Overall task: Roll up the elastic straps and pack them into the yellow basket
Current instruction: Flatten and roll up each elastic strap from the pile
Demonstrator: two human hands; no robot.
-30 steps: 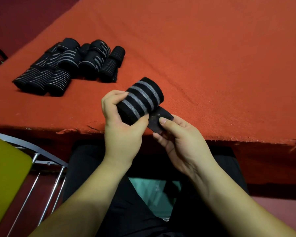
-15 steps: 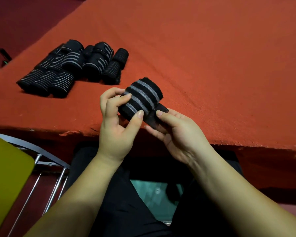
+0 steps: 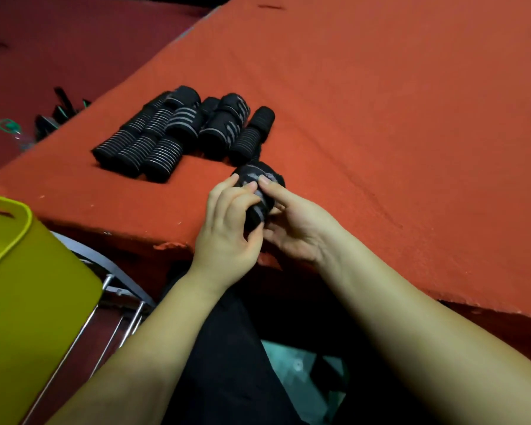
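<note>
Now both hands hold the rolled strap farther forward.

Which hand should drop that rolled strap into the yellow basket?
Probably the left hand. It already grips the rolled strap, and the yellow basket sits on its side. The right hand would have to cross over.

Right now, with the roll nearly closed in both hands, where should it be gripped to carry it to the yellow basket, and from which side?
Probably around the middle of the rolled strap, across its round striped body, from its left side, where the left hand already wraps it. A grip over the wound layers should keep them from springing loose, while the right hand presses the top layer. The yellow basket sits lower left.
</note>
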